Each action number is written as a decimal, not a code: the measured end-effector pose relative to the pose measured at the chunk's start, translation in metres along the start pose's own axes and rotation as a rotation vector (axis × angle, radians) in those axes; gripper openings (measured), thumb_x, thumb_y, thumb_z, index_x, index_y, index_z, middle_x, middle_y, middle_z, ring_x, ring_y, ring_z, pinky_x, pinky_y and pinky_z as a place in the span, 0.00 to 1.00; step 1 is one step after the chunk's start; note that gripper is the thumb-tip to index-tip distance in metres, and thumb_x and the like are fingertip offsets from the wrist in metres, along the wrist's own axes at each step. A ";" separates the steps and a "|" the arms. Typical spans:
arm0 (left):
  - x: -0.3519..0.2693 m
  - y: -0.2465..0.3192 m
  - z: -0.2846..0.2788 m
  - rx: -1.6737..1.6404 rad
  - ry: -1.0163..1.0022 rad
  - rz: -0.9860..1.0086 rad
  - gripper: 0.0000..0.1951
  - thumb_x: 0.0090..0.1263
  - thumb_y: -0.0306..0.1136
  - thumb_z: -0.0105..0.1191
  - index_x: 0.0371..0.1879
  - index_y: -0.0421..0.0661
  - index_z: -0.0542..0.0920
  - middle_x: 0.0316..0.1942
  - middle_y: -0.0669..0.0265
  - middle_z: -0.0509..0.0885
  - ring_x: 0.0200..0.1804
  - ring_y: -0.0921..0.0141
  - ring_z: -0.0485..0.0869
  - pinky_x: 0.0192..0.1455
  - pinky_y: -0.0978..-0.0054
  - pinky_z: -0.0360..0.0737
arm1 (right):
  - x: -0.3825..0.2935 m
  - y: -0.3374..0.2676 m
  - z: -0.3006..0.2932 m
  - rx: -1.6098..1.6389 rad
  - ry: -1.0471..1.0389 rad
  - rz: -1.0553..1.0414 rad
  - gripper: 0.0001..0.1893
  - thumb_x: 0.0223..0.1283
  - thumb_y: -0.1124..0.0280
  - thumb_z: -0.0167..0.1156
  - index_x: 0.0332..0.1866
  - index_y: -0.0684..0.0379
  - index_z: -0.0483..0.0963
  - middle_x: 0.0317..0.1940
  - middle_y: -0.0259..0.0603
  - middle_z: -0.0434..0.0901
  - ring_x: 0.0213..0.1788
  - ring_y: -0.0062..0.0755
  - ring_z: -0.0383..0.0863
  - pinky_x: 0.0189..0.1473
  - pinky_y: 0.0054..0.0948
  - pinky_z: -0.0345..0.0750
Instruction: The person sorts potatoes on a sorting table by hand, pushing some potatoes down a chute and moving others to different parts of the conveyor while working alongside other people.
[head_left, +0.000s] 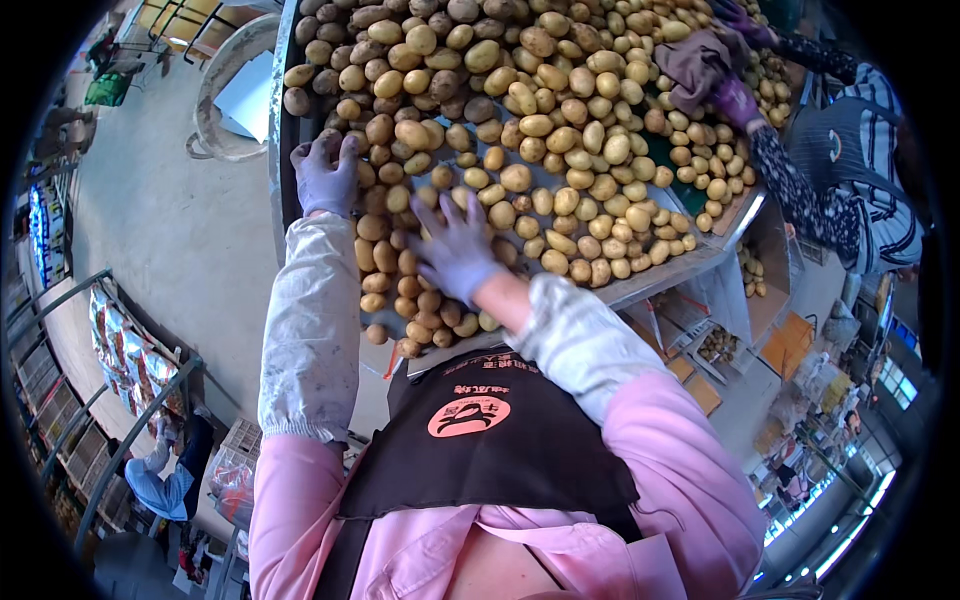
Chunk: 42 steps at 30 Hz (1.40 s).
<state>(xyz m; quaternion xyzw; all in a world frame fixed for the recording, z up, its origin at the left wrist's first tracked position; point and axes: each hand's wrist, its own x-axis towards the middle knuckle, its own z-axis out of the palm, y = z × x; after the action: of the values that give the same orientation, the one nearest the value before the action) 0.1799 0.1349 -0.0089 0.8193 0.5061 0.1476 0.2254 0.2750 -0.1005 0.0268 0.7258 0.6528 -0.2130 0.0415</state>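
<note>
Before me a metal sorting table (637, 281) carries a thick spread of potatoes (540, 124), mostly yellow, with darker, soil-covered ones (480, 109) toward the far left. My left hand (326, 176), in a thin lavender glove, is at the left side wall with its fingers curled beside a brown potato; whether it grips that potato cannot be told. Blurred by motion, my gloved right hand (456, 244) is spread palm down over the potatoes near the table's front. No potato shows in its grasp, though its palm is hidden.
At the right edge, a co-worker's purple-gloved hand (733, 103) is at a brown cloth (694, 67) above the potatoes. A large round tub (206, 97) stands left of the table. Below the right rim are cartons (772, 300) with potatoes. Another person (161, 480) sits at lower left.
</note>
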 end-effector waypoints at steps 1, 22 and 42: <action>-0.007 0.003 0.000 -0.036 -0.059 0.012 0.20 0.75 0.48 0.67 0.56 0.47 0.90 0.59 0.46 0.84 0.59 0.49 0.86 0.66 0.56 0.82 | -0.034 0.008 0.022 0.045 0.029 -0.050 0.27 0.68 0.45 0.67 0.72 0.31 0.77 0.83 0.38 0.63 0.85 0.61 0.57 0.82 0.69 0.57; -0.197 0.017 -0.025 -0.119 -0.154 0.320 0.12 0.76 0.36 0.64 0.54 0.48 0.89 0.52 0.56 0.89 0.54 0.50 0.86 0.58 0.54 0.82 | -0.065 0.104 0.015 0.177 0.293 0.342 0.20 0.76 0.63 0.56 0.70 0.44 0.79 0.62 0.43 0.84 0.62 0.51 0.85 0.62 0.53 0.81; -0.112 0.112 0.039 0.121 -0.578 0.177 0.17 0.74 0.46 0.63 0.58 0.57 0.87 0.61 0.49 0.82 0.60 0.48 0.87 0.64 0.55 0.85 | -0.486 0.243 0.098 0.746 1.574 1.275 0.17 0.85 0.69 0.53 0.68 0.64 0.78 0.64 0.41 0.82 0.63 0.35 0.82 0.68 0.33 0.79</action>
<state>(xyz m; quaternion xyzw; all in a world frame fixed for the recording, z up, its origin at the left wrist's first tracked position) 0.2340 -0.0168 0.0143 0.8802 0.3556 -0.1030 0.2969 0.4570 -0.6207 0.0619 0.8321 -0.1083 0.1886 -0.5102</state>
